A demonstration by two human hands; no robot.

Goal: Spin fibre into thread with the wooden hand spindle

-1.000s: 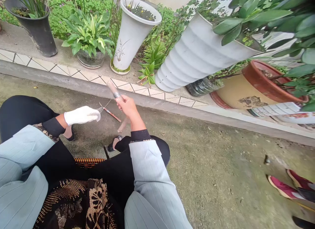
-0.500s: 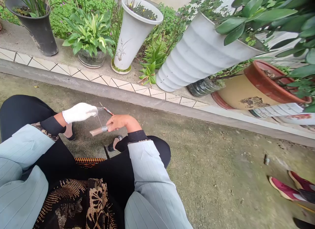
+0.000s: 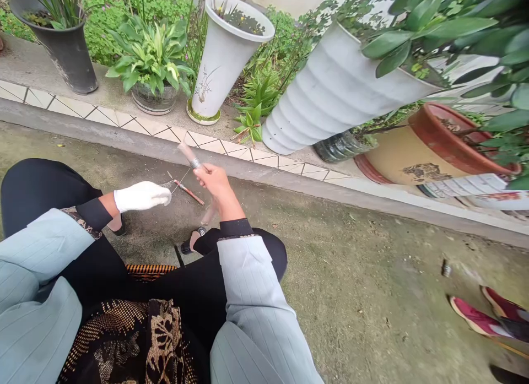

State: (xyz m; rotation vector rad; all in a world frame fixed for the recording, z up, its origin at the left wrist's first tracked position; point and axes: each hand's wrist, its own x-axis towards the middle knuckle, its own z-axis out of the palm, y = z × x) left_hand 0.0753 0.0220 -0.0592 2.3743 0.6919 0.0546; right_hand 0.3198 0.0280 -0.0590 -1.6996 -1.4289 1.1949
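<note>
My left hand (image 3: 142,196), in a white glove, is closed on a thin metal wire (image 3: 181,181). The wire runs taut from the glove up to a pale brown stick (image 3: 187,151), where several turns of it are wound round the stick. My bare right hand (image 3: 212,180) grips that stick just below the windings. Its upper end points up and away from me, and its lower end shows blurred beneath the hand. A loose wire coil (image 3: 167,184) lies beside the glove. Between my hands, on the ground, is a slim pointed tool with a reddish handle (image 3: 190,192).
A low tiled ledge (image 3: 159,130) crosses ahead, carrying a black pot (image 3: 61,53), a white pot (image 3: 215,64), a tall ribbed planter (image 3: 322,92) and a tan-and-red pot (image 3: 417,141). At right are another person's red shoes (image 3: 471,315) and a small cylinder (image 3: 446,268) on the concrete.
My right hand has raised and turned the stick, its wound end swinging from lower left to upper left. My gloved hand has shifted slightly right and down. The reddish tool shows more fully.
</note>
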